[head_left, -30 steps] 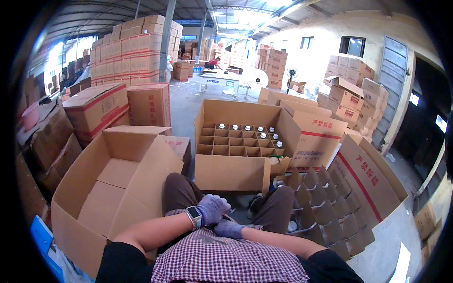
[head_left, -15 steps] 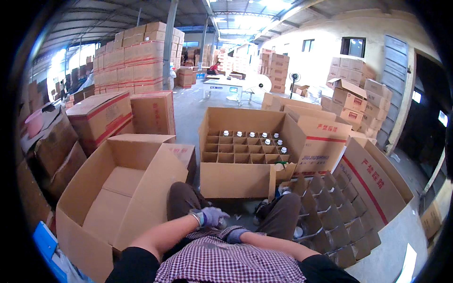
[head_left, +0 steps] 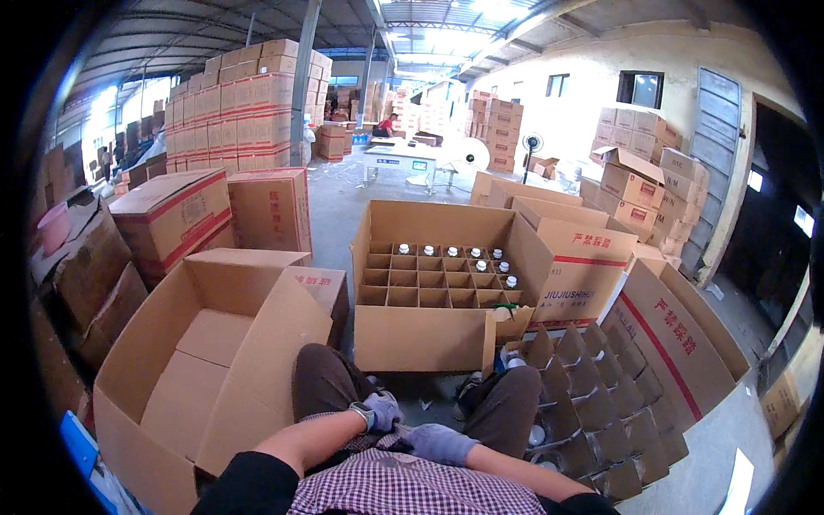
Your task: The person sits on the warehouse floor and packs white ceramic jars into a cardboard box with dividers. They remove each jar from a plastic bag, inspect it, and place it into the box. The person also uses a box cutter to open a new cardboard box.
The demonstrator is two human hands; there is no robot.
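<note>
My two gloved hands are close together low over my lap, in front of a checked apron (head_left: 395,485). My left hand (head_left: 383,412), with a band at the wrist, is closed on the apron's bunched upper part. My right hand (head_left: 436,444) is closed on the same cloth, its fingertips partly hidden. Beyond my knees stands an open carton (head_left: 421,339) with a cardboard divider (head_left: 421,279). Several white-capped bottles (head_left: 452,251) sit in its far and right cells. At my right is another divider grid (head_left: 592,421), with white caps at its near left side.
An empty open carton (head_left: 206,343) stands at my left, near closed cartons (head_left: 270,210). Opened cartons (head_left: 678,343) stand at the right. Farther off are stacked boxes (head_left: 232,120), a white table (head_left: 399,163), a fan (head_left: 532,143) and a person in red (head_left: 385,126).
My right hand has come forward from against my body to beside my left. My left hand has dropped slightly nearer my lap. The view has shifted a little; bottles and cartons stay put.
</note>
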